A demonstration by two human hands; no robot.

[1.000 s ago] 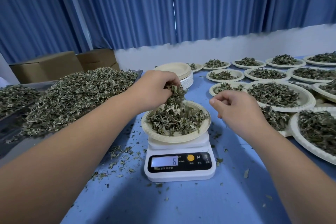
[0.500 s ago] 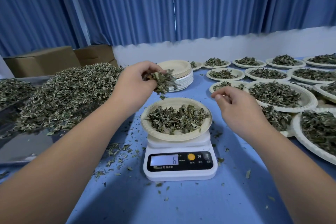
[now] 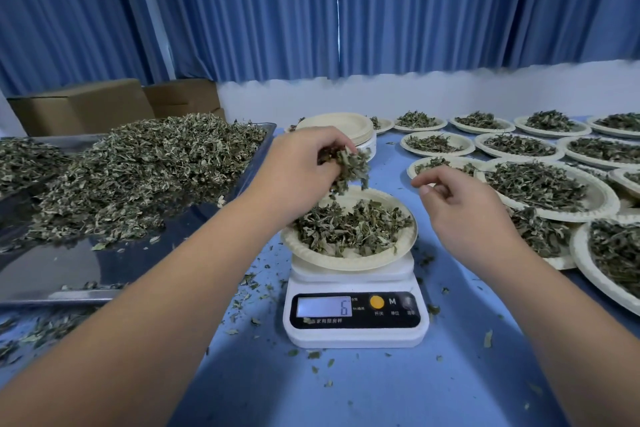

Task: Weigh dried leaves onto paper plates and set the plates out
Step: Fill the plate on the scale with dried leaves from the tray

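A paper plate (image 3: 349, 262) heaped with dried leaves sits on a white kitchen scale (image 3: 355, 319) at the table's middle; the display shows a 6. My left hand (image 3: 298, 173) hovers over the plate's far left rim, closed on a clump of dried leaves (image 3: 348, 168) that hangs from the fingers. My right hand (image 3: 460, 210) floats just right of the plate, fingers loosely curled, holding nothing that I can see.
A metal tray (image 3: 69, 270) with a big pile of dried leaves (image 3: 145, 170) fills the left. A stack of empty plates (image 3: 337, 128) stands behind the scale. Several filled plates (image 3: 540, 187) cover the right side. Cardboard boxes (image 3: 83, 106) stand at the back left.
My left hand lifted a clump of leaves off the plate toward the left, then came back over the plate's far left rim. My right hand stayed beside the plate.
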